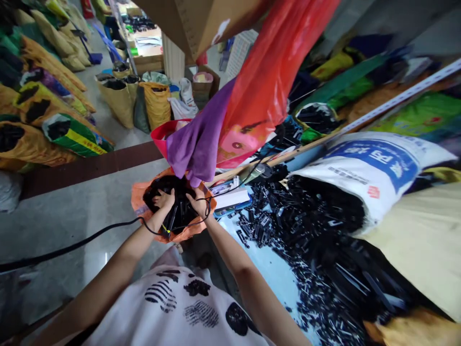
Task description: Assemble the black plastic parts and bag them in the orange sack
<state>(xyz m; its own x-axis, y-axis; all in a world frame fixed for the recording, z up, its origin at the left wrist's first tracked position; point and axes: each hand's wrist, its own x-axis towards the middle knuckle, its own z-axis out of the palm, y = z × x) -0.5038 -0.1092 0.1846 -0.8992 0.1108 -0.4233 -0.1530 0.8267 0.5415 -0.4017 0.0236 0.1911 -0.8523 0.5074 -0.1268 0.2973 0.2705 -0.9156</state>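
Observation:
Both my hands reach into an orange bag [139, 202] full of small black plastic parts [178, 211] beside the table. My left hand [163, 199] lies on the black parts at the bag's left side, fingers spread. My right hand [196, 199] rests on the parts at the right, fingers curled down into them; what it holds, if anything, is hidden. A thin black cable [90, 238] runs from the left across my left wrist to the bag. A purple cloth [200, 139] hangs just above the bag.
A large heap of black plastic parts [317, 240] spills from a white and blue sack [374, 166] over the table on the right. A red plastic bag [270, 72] hangs overhead. Yellow and green sacks [54, 120] line the floor at left; open sacks [154, 103] stand farther back.

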